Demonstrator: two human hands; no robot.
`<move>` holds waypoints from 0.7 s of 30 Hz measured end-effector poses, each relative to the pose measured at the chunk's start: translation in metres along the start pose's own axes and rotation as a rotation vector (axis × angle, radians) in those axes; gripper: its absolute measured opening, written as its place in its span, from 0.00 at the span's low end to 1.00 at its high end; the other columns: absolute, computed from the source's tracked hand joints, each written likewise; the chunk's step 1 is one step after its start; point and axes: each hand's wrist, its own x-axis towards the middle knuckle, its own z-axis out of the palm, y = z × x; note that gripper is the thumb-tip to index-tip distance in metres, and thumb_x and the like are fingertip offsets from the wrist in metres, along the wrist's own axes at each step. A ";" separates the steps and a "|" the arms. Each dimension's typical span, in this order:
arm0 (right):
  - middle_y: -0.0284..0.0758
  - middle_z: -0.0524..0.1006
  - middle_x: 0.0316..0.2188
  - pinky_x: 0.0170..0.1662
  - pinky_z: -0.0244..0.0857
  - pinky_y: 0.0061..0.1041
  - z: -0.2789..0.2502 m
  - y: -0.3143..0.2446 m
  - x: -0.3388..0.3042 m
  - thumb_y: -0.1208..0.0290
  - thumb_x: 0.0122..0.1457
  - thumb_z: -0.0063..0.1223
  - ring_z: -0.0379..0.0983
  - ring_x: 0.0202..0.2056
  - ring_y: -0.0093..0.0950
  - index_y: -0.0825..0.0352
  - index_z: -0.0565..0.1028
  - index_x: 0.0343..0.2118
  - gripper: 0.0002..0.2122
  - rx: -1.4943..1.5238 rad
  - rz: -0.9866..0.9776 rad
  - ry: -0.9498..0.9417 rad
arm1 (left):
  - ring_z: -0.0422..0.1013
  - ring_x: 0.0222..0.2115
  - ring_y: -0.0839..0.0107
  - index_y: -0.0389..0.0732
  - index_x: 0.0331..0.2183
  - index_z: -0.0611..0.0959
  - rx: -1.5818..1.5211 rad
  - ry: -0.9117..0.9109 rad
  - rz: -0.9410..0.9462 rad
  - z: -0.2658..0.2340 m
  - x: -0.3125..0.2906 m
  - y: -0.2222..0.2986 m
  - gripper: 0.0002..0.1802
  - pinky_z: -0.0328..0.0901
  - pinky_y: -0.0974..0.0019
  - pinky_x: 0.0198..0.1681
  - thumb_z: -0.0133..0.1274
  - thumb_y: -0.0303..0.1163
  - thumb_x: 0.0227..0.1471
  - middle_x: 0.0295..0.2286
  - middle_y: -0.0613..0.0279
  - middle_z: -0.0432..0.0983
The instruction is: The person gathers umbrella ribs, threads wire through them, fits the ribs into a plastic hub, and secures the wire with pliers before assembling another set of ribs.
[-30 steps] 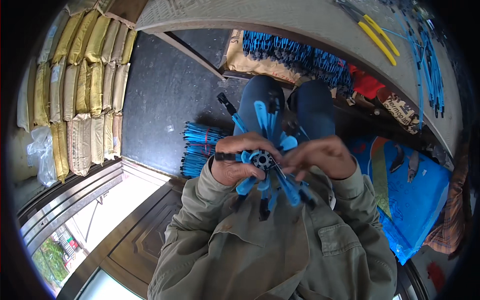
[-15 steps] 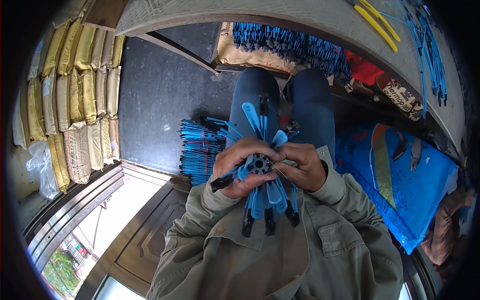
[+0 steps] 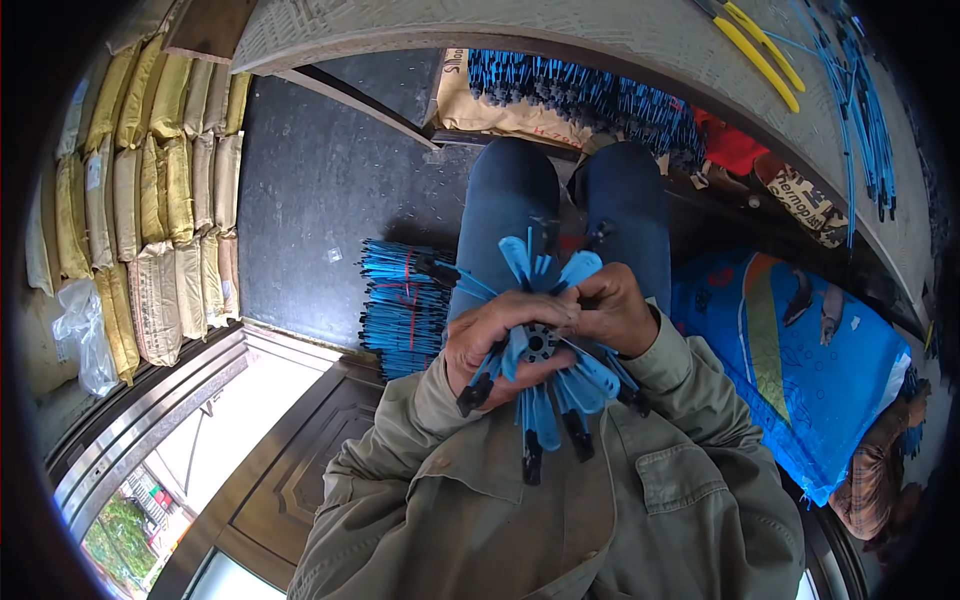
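Over my lap I hold an assembly with a round black slotted hub (image 3: 540,345) and blue arms (image 3: 540,412) spreading out all round it. Several arms end in flat paddle shapes, others in black tips. My left hand (image 3: 482,342) wraps round the assembly, its fingers across the far side of the hub and its thumb on the near side. Against the hub's far right side, my right hand (image 3: 622,312) is closed, its fingertips meeting those of the left. What those fingertips pinch is hidden.
Bundled blue rods (image 3: 400,305) lie left of my knees. More blue rods (image 3: 590,95) sit beneath the curved table (image 3: 480,22), which bears yellow-handled pliers (image 3: 762,58). Stacked sacks (image 3: 150,190) line the left. A blue sheet (image 3: 800,370) and a co-worker's plaid sleeve (image 3: 875,470) are at right.
The assembly has turned a little in my hands and shifted slightly right. My right hand has moved up from the hub's side, and the thin wire by its fingers no longer shows.
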 end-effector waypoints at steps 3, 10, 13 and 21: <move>0.35 0.75 0.17 0.23 0.61 0.19 -0.005 -0.003 0.008 0.79 0.46 0.58 0.70 0.21 0.16 0.71 0.75 0.21 0.03 0.112 0.061 -0.047 | 0.73 0.33 0.63 0.32 0.32 0.75 0.060 0.131 0.005 0.005 -0.002 -0.003 0.12 0.67 0.66 0.38 0.57 0.25 0.43 0.30 0.53 0.76; 0.35 0.76 0.26 0.31 0.66 0.22 -0.049 -0.083 0.013 0.78 0.50 0.53 0.73 0.29 0.24 0.68 0.76 0.27 0.02 -0.836 -0.304 0.048 | 0.74 0.27 0.69 0.33 0.31 0.75 0.182 0.133 0.017 -0.006 -0.005 -0.008 0.13 0.68 0.70 0.30 0.59 0.22 0.40 0.25 0.56 0.75; 0.36 0.74 0.29 0.39 0.64 0.21 -0.105 -0.129 0.027 0.68 0.55 0.51 0.72 0.32 0.25 0.67 0.73 0.30 0.08 -1.032 -0.480 0.737 | 0.73 0.24 0.71 0.33 0.31 0.75 0.154 0.122 0.031 0.000 -0.004 -0.005 0.13 0.67 0.72 0.27 0.60 0.22 0.38 0.23 0.57 0.75; 0.37 0.74 0.30 0.30 0.63 0.28 -0.186 -0.148 0.078 0.61 0.54 0.51 0.71 0.28 0.35 0.65 0.69 0.31 0.11 -1.915 -0.501 0.672 | 0.70 0.21 0.75 0.34 0.29 0.78 0.167 0.101 0.021 0.011 0.006 0.003 0.13 0.65 0.74 0.24 0.62 0.21 0.35 0.20 0.59 0.73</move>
